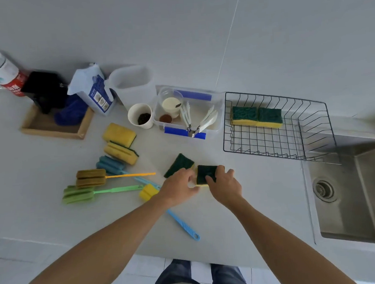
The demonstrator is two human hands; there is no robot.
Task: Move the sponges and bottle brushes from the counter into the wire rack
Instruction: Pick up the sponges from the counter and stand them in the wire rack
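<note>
A: The light is soft, even and cool; the table (pixel 261 203) and wall read as one flat grey, with no hard glare.

B: Shadows?

A: Faint ones only, under the wire rack (pixel 280 145) and beside the sponges.

B: Sharpness?

A: Fair at the centre, smeared toward the borders. The spray can (pixel 2 71) at far left is blurred and stretched, and a dark shape at the right edge is too blurred to tell.

B: Distortion?

A: Strong wide-angle bend: the sink (pixel 363 197) leans, and the forearms balloon at the bottom.

Left hand (pixel 179 186) hides part of the blue brush (pixel 182 225) (handle); spray can (pixel 1 69) cropped.
</note>
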